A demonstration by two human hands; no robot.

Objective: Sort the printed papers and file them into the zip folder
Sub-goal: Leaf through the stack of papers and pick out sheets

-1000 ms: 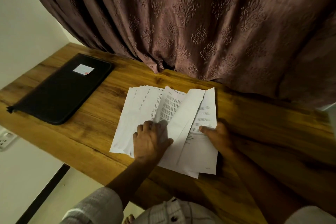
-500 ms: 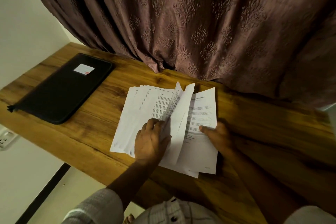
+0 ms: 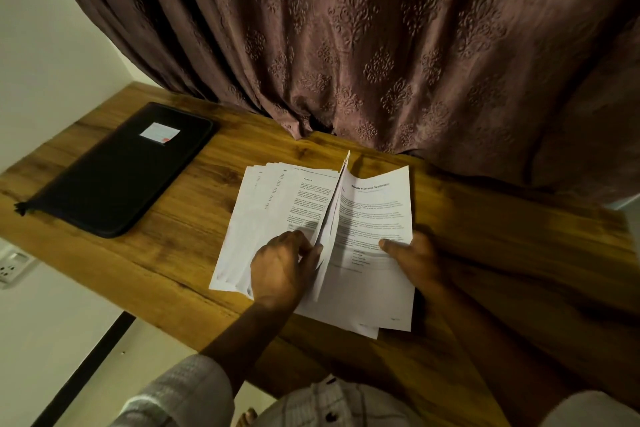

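Note:
A fanned stack of printed papers lies in the middle of the wooden table. My left hand pinches one sheet by its lower edge and holds it up on edge, almost vertical. To its right lies a titled page flat on more sheets. My right hand holds that page's right edge, thumb on top of the paper. The black zip folder, closed, with a white label, lies flat at the far left of the table, apart from both hands.
A brown patterned curtain hangs along the table's back edge and touches it. The table's front edge runs diagonally from the left down to my body. A wall socket sits below the table at the left. White wall fills the left side.
The sheet in my left hand has swung up from a curled, leaning position to stand nearly upright. That uncovered the titled page on the right. My right hand has stayed in place.

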